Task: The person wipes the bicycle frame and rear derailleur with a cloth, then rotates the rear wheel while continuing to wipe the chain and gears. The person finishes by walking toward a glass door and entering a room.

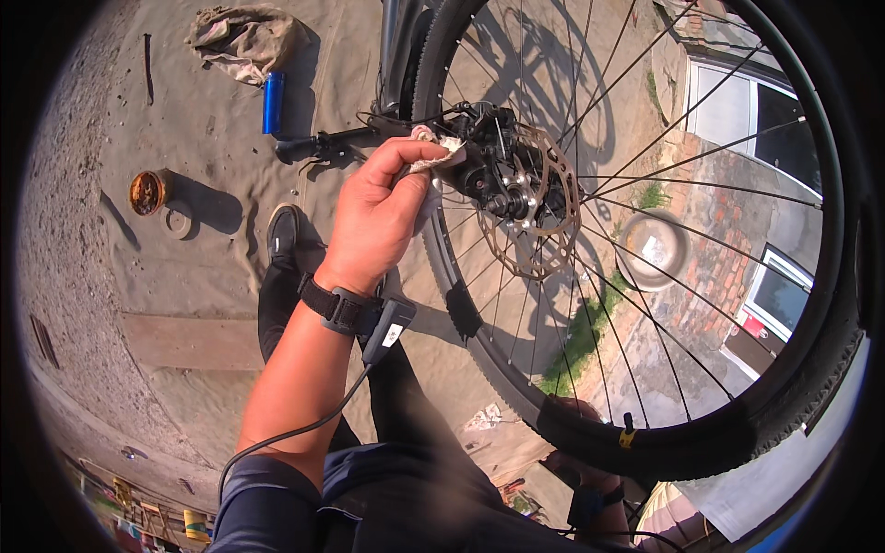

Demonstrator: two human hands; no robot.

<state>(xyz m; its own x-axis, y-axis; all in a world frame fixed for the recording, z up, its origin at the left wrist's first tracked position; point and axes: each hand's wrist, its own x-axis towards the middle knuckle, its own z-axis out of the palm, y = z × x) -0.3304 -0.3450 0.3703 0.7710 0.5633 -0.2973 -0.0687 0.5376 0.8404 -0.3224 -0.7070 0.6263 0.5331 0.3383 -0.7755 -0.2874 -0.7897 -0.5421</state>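
Note:
My left hand [383,207] is closed on a whitish crumpled rag [446,158], pinched between thumb and curled fingers. The rag touches or nearly touches the black disc brake caliper [475,166], beside the wheel hub. Around the hub sits a brownish brake rotor [557,249] with cutouts. The large bicycle wheel [678,450], with black tyre and thin spokes, fills the right side. My right hand [597,477] is low on the wheel, in shadow. Its fingers seem to wrap round the tyre and rim, though the tyre hides much of them.
A blue cylinder [274,103] lies by a dirty cloth [241,41]. Left of my shoe [283,232] stand a rusty-brown open tin [147,192] and a small round lid [178,221]. A handlebar end [313,147] rests near the ground. Beyond the spokes are a round basin [653,249] and a brick wall [714,253].

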